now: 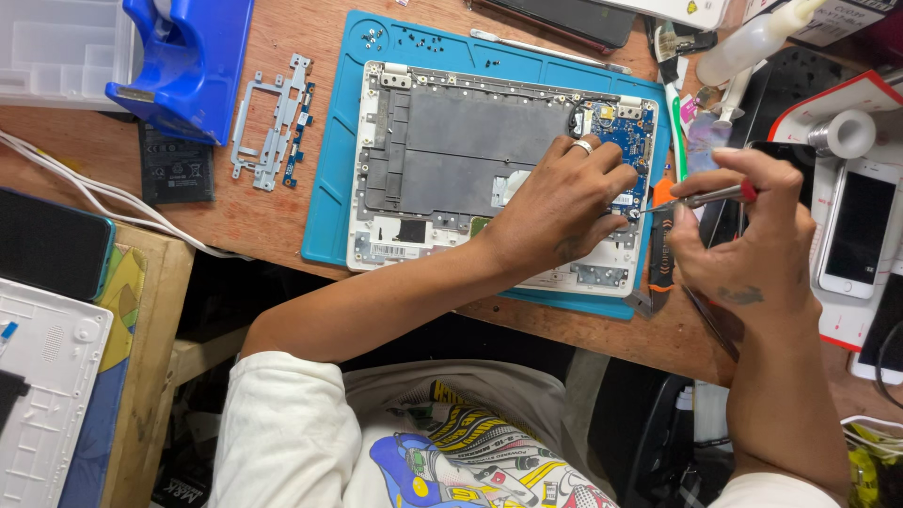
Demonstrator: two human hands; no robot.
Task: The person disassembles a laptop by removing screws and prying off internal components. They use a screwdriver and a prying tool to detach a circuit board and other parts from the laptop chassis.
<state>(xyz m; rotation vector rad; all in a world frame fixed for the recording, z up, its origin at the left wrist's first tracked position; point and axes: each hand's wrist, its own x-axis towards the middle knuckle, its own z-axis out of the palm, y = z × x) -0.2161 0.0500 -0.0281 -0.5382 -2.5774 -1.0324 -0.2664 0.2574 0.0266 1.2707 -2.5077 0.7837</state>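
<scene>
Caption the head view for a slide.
Left hand steadies an opened white laptop on a blue mat; right hand holds a screwdriver.

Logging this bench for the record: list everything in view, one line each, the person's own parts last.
opened laptop: one, white shell, on the mat
mat: one, blue, on the wooden bench
circuit board: one, blue, laptop's far right corner
metal bracket: one, silver, left of the mat
battery: one, black, far left
phone: one, white, right edge
bottle: one, white, top right
screwdriver: one, silver shaft, in right hand
left hand: fingers on the laptop near the board
right hand: fingers shut on the screwdriver
</scene>
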